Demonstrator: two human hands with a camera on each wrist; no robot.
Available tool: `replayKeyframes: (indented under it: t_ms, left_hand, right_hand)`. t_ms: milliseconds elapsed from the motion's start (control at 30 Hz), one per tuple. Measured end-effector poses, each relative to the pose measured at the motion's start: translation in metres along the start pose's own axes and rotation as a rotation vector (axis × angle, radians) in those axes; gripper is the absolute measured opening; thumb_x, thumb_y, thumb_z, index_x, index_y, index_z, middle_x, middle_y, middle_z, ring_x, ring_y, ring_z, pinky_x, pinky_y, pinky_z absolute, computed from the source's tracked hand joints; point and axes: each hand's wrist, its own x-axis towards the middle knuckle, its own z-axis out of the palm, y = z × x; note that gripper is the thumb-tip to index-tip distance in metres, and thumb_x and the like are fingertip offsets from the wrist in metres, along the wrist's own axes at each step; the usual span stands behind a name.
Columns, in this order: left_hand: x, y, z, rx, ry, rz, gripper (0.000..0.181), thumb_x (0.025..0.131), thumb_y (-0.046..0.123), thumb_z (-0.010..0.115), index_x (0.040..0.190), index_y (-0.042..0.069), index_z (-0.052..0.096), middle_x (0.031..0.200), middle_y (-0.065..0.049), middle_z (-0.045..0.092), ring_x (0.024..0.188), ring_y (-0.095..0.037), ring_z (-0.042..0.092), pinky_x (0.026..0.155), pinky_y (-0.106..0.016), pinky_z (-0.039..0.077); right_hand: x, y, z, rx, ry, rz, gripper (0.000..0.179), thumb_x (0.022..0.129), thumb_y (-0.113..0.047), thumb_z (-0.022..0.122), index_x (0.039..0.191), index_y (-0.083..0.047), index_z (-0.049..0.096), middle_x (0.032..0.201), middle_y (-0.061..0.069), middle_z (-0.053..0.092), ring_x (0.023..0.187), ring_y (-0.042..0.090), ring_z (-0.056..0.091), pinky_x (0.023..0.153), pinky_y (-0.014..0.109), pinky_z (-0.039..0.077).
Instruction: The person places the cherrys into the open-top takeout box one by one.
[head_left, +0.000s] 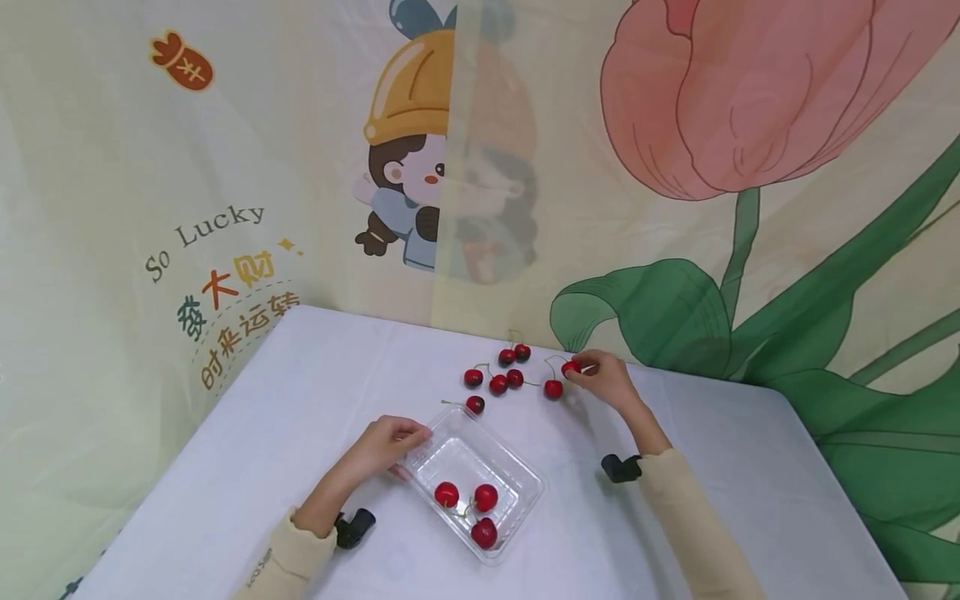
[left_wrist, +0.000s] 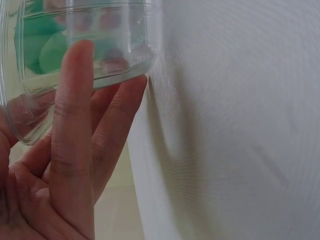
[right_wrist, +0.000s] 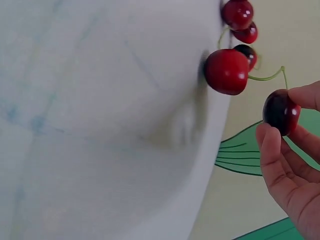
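My left hand (head_left: 384,443) grips the left side of a clear plastic container (head_left: 467,458), thumb on top and fingers underneath. The container tilts over the white table, and three red cherries (head_left: 486,497) lie toward its near end. In the left wrist view, the fingers spread along the outside of its wall. Farther back, my right hand (head_left: 607,382) pinches a dark red cherry (right_wrist: 281,112) between thumb and fingertips. A bent green stem links it to a second cherry (right_wrist: 227,71), which hangs beside it close to the cloth.
Several loose cherries (head_left: 498,384) with stems lie behind the container, near the back of the white-covered table (head_left: 330,367). One cherry (head_left: 476,405) sits right by the container's far corner. A printed curtain (head_left: 337,167) hangs directly behind the table's back edge.
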Motion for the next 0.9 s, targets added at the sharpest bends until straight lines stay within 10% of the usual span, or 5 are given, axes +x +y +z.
replayKeyframes:
  t_ms: [900]
  left_hand:
    - [0.001,0.001,-0.002,-0.007,-0.022,0.002,0.03,0.097,0.02,0.062,0.112,-0.005,0.067,0.1,-0.014,0.07,0.057,-0.015,0.06,0.052,-0.031,0.058]
  right_hand:
    - [-0.055,-0.08,-0.025,0.058,0.058,-0.356,0.037,0.082,-0.004,0.077,0.116,0.004,0.064,0.106,0.018,0.068,0.087,0.029,0.066,0.078,0.041,0.06]
